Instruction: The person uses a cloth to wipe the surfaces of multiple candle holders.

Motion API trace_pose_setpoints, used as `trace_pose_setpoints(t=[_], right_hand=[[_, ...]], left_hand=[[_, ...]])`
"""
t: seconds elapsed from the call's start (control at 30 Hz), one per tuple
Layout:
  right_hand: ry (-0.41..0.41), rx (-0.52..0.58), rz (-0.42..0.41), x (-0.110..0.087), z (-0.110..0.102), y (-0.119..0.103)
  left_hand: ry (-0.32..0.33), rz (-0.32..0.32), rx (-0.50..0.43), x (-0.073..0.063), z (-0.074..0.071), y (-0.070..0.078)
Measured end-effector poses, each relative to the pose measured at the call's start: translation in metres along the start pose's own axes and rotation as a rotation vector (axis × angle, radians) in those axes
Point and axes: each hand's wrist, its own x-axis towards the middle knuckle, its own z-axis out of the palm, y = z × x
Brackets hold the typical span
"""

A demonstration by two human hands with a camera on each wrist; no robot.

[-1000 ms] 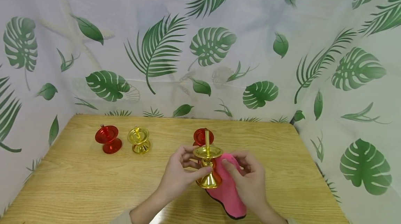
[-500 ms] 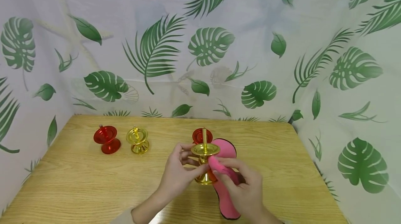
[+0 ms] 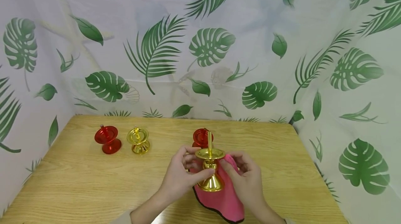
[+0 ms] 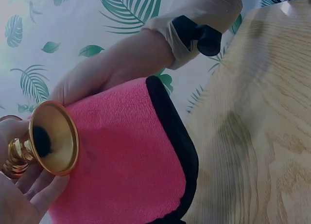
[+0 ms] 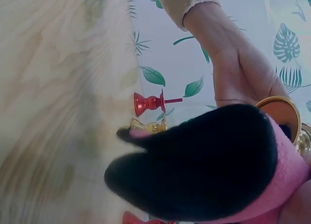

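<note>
A gold candle holder (image 3: pixel 211 183), with a dish and an upright spike on top, is held upright above the wooden table. My left hand (image 3: pixel 178 174) grips it round the stem, thumb in front. My right hand (image 3: pixel 248 178) pinches a pink cloth (image 3: pixel 231 199) with black edging, close against the holder's right side under the dish. The cloth hangs down behind the holder's base. In the left wrist view the hollow base (image 4: pixel 62 142) faces the camera in front of the fleecy pink side. A dark side of the cloth (image 5: pixel 204 168) fills the middle of the right wrist view.
At the back left of the table (image 3: pixel 94 185) stand a red candle holder (image 3: pixel 110 144) and a gold one (image 3: pixel 140 145). Another red holder (image 3: pixel 200 137) stands just behind my hands. A leaf-patterned curtain (image 3: pixel 169 88) closes off the back and sides.
My right fingers drew across the front of the stem with the cloth, then went back to the right side. The gold holder shifted slightly left and back; the cloth now spreads behind its base.
</note>
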Motion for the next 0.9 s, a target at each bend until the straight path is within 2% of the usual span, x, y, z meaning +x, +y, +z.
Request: trace_pose_setpoints(t=[0.13,0.33,0.43,0.57,0.67,0.77,0.9], right_hand=[[0.000,0.044,0.011,0.001,0.000,0.002],[0.007,0.059,-0.050,-0.002,0.001,0.000],[0.010,0.059,-0.109,-0.005,0.001,-0.002],[-0.017,0.053,-0.271,-0.007,0.001,-0.004],[-0.049,0.049,-0.348,-0.007,0.001,-0.006],[-0.061,0.041,-0.346,-0.006,0.000,-0.008],[-0.034,0.021,-0.333,-0.004,0.000,-0.007]], left_hand=[[0.005,0.009,0.016,-0.001,0.001,0.002],[0.032,0.027,0.030,-0.002,0.002,0.003],[0.055,0.015,0.025,-0.001,0.001,0.002],[0.078,0.012,0.021,0.001,-0.001,0.000],[0.085,0.017,0.021,0.003,-0.002,-0.001],[0.082,0.020,0.009,0.003,-0.003,-0.002],[0.084,0.020,-0.006,0.003,-0.003,-0.002]])
